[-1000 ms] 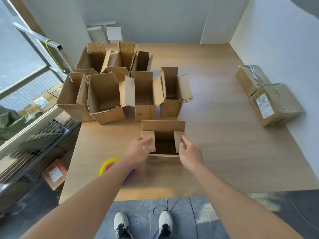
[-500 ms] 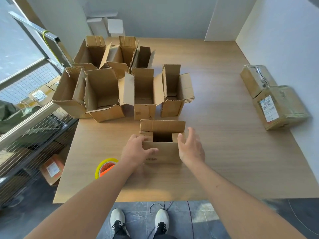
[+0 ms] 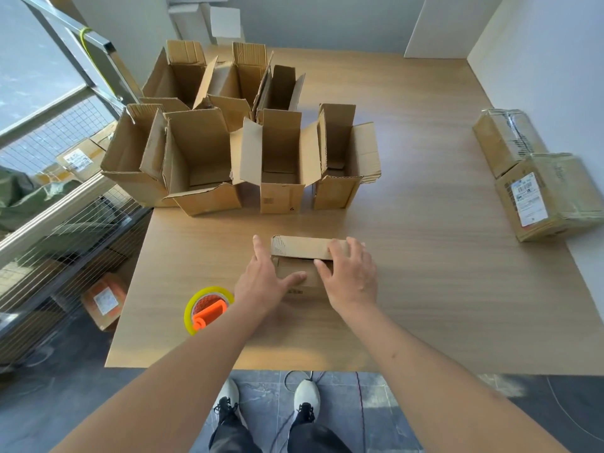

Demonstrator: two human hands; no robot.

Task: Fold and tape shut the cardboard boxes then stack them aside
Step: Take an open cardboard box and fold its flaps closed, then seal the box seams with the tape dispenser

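A small cardboard box [image 3: 302, 256] stands near the front of the wooden table [image 3: 425, 273]. Its near flap lies folded down over the top and its far flap leans in over it. My left hand [image 3: 264, 282] lies flat on the box's left side, thumb pressing the near flap. My right hand [image 3: 351, 276] presses on the right side, fingers straight over the far flap. A yellow tape roll on an orange dispenser [image 3: 207, 308] lies on the table just left of my left wrist.
Several open cardboard boxes [image 3: 271, 165] stand clustered at the table's back left. Two taped boxes with labels [image 3: 542, 194] sit against the right wall. A wire rack [image 3: 49, 243] with parcels lies left of the table. My shoes [image 3: 268, 403] stand at the front edge.
The box's side flaps went in, the near flap came down, and the far flap is tipping over it. Both hands moved from the flap edges onto the top.
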